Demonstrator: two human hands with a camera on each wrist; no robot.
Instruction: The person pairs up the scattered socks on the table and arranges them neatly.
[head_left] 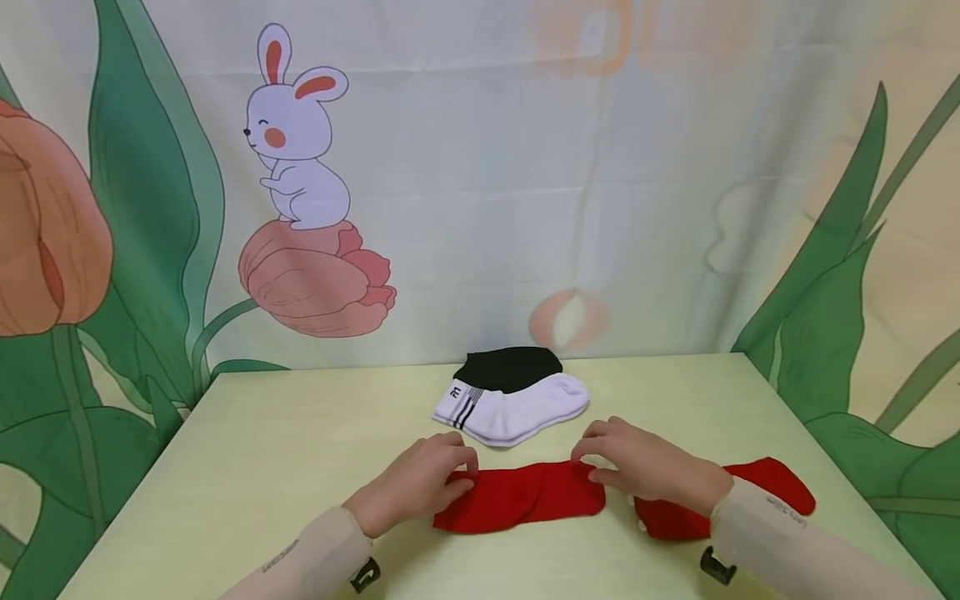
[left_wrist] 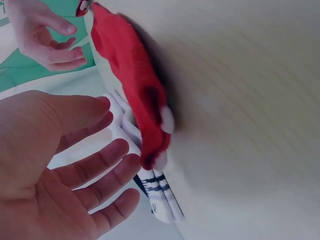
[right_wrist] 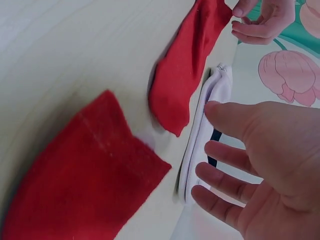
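A red sock (head_left: 525, 496) lies lengthwise on the table between my two hands. My left hand (head_left: 427, 479) hovers at its left end, thumb and fingertips right at the cuff. In the left wrist view, that hand's fingers (left_wrist: 105, 162) are spread and loosely bent, with no fabric between them. At the sock's other end is my right hand (head_left: 633, 458), its fingers (right_wrist: 225, 180) parted and holding nothing in the right wrist view. Another red sock (head_left: 772, 483) rests to the right, partly hidden under my right forearm.
Behind the red sock, a white pair of socks (head_left: 525, 412) with black stripes overlaps black socks (head_left: 510, 367) near the table's back edge. The pale table (head_left: 300, 433) meets a printed curtain (head_left: 465, 208) with a rabbit and tulips.
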